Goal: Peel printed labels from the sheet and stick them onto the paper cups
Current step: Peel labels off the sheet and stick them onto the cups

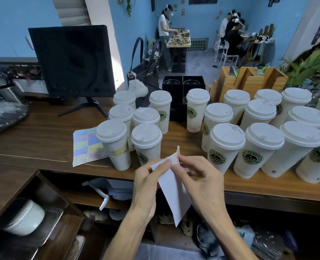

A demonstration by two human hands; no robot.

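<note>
one wide-angle head-worn view looks forward and down, close over the hands (176, 177), across the wooden surface (43, 139) toward a blue-walled room beyond.

Matt paper cups (223, 152) (smooth plastic lids (227, 135)) on grained wood counter (43, 139).

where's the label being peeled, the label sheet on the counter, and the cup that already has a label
peeling label (176, 156): head view, its lifted end
label sheet (86, 145): head view, sheet's middle
labelled cup (116, 147): head view, cup wall

White cups (225, 147) carry green round logos; the label sheet (88, 145) shows pastel squares on a brown wooden counter (43, 139), walls (14, 25) blue.
</note>
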